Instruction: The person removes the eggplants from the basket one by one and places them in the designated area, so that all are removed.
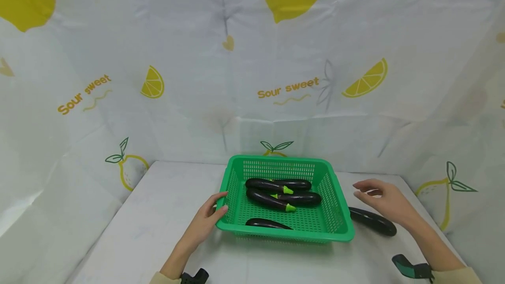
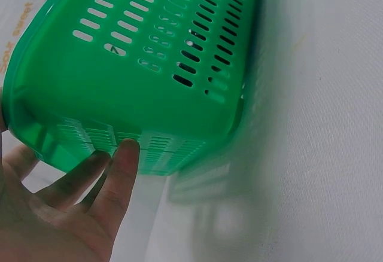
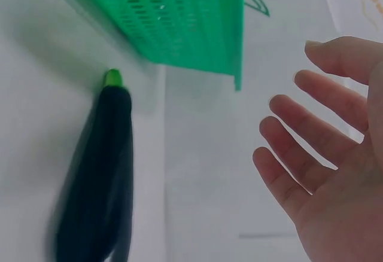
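Behind everything I see lemon-printed sheeting, cropped by the frame, then the white table. On it sits the green basket, whose front wall hides much of its floor from the head view. My left hand grips its left rim, thumb on the rim, fingers against the outer wall; the left wrist view cuts the thumb off. My right hand has its fingers loosely bent and spread, holding nothing, to the right of the basket, near the loose eggplant. That eggplant lies on the table; the basket covers its green stem in the head view, though the right wrist view shows it. Inside, four eggplants lie grouped, partly overlapping, and the front rim half hides a fifth eggplant.
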